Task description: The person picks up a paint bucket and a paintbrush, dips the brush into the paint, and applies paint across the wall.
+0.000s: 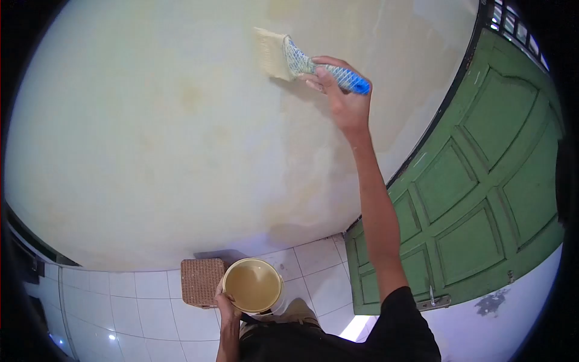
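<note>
My right hand (pixel 338 87) is wrapped round the blue-and-white patterned handle of a wide brush (pixel 297 59). The brush's cream bristles point left and lie against the pale wall (pixel 181 139), high in the view. Low in the view, my left hand (pixel 227 306) grips the left side of a round bucket (pixel 253 285), close to my body. Cream-coloured liquid shows inside the bucket. Some of my left fingers are hidden behind or under the bucket.
A brown woven stool (pixel 202 282) stands on the white tiled floor (pixel 154 308), left of the bucket. At the right is a green panelled door (pixel 446 181) with a dark frame and a metal handle (pixel 432 295).
</note>
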`<act>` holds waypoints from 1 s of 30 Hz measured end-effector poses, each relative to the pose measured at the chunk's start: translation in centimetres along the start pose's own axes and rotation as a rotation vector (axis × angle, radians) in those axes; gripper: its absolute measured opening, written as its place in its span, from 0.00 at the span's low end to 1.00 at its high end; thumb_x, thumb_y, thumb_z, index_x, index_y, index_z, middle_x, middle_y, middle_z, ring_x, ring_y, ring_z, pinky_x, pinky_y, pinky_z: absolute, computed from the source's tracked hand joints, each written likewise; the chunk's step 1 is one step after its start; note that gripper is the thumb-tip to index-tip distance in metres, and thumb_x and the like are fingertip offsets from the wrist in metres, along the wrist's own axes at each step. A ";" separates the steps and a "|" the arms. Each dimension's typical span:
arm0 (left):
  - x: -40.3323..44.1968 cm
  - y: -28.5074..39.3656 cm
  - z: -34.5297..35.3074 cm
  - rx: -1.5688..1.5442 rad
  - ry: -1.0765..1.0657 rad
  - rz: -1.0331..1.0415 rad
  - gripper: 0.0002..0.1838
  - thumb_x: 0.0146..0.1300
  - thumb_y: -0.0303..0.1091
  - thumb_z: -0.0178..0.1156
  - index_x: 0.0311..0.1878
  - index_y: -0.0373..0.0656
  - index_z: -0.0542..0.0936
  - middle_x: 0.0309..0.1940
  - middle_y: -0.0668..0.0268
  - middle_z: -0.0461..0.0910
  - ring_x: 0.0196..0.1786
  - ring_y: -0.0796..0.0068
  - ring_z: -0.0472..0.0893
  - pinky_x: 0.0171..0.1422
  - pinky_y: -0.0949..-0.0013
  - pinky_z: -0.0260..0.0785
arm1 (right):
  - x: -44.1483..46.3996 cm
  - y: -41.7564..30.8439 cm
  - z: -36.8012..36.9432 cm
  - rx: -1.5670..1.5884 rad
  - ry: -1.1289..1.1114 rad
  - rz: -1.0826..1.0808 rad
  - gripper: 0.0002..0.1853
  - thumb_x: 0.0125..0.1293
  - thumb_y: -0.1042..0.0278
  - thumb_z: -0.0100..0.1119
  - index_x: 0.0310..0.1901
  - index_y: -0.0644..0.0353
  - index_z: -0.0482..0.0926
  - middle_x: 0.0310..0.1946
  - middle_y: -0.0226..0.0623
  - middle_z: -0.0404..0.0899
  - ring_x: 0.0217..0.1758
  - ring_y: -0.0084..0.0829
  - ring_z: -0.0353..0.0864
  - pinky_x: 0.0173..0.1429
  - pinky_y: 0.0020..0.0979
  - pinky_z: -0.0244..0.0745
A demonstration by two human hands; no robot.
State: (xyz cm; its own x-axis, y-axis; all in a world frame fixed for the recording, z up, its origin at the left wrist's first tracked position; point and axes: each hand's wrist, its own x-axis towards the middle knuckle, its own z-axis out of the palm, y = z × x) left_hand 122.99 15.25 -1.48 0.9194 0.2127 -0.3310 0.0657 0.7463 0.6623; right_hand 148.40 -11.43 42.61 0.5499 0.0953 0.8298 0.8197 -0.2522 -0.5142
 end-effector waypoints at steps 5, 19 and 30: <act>1.1 -1.4 -2.6 0.000 0.021 0.029 0.40 0.42 0.17 0.38 0.66 0.29 0.73 0.57 0.50 0.80 0.58 0.59 0.81 0.61 0.63 0.78 | 4.0 2.7 0.0 0.131 -0.510 0.276 0.13 0.67 0.65 0.70 0.48 0.64 0.84 0.35 0.30 0.84 0.41 0.20 0.85 0.44 0.20 0.78; -1.6 0.0 -1.2 -0.039 0.168 0.059 0.42 0.40 0.16 0.39 0.67 0.28 0.71 0.61 0.47 0.77 0.62 0.55 0.79 0.65 0.59 0.77 | 12.4 6.0 2.4 -0.477 -0.588 0.064 0.12 0.57 0.62 0.77 0.28 0.62 0.86 0.26 0.31 0.85 0.31 0.19 0.85 0.37 0.23 0.77; -1.7 -1.1 -3.7 -0.098 0.229 0.090 0.41 0.46 0.17 0.39 0.70 0.34 0.69 0.57 0.51 0.77 0.55 0.58 0.81 0.58 0.61 0.80 | 15.7 2.1 1.9 -0.509 -0.586 0.137 0.12 0.52 0.65 0.76 0.25 0.64 0.85 0.21 0.35 0.84 0.19 0.23 0.82 0.24 0.27 0.76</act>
State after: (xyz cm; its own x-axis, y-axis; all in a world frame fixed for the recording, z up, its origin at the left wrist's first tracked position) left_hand 119.94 16.42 -4.15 0.8073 0.4099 -0.4245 -0.0603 0.7729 0.6317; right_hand 159.05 -8.65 54.20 0.7517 0.4876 0.4440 0.6420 -0.6951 -0.3235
